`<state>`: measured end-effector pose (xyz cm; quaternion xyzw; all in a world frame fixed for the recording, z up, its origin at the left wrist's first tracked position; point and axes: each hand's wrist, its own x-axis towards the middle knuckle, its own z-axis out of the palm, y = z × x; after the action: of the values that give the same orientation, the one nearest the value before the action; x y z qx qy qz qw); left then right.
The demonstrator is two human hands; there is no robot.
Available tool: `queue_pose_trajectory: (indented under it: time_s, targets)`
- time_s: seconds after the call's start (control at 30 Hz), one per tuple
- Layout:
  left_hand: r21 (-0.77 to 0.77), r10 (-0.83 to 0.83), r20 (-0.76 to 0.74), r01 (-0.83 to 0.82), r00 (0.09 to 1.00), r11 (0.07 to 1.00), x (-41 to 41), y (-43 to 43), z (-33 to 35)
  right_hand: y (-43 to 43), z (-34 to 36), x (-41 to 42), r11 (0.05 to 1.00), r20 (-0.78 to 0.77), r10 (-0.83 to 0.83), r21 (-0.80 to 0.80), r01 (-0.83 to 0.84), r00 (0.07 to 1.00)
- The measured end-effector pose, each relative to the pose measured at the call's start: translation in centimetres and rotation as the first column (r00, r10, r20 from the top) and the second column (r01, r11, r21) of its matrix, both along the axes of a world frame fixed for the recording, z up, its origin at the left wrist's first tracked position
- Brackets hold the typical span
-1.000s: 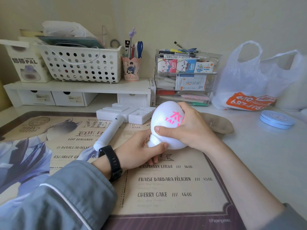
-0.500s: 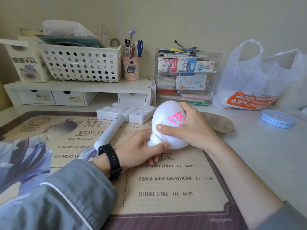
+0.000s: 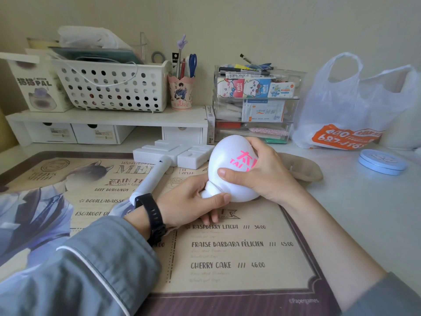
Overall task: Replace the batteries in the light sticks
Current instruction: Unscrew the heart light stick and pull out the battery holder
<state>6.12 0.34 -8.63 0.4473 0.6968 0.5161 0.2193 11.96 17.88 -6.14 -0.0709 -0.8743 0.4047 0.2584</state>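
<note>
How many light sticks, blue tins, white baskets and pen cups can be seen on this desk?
Light sticks: 2 (round-headed stick, block-headed stick)
Blue tins: 1
White baskets: 1
Pen cups: 1
Total: 5

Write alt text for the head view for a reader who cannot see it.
Two hands grip a white bulbous light stick with pink lettering over a menu desk mat: the right hand wraps its round head, the left hand holds its narrow neck. A second white light stick with a blocky head lies behind; a round blue tin sits at right.
</note>
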Motion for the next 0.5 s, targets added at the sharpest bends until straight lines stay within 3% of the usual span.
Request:
queue_pose_trajectory:
  time_s: [0.5]
  targets:
    - [-0.035, -0.007, 0.004, 0.007, 1.000, 0.999, -0.16, -0.09, 0.21, 0.70, -0.55, -0.55, 0.990, -0.018, 0.070, -0.118, -0.072, 0.997]
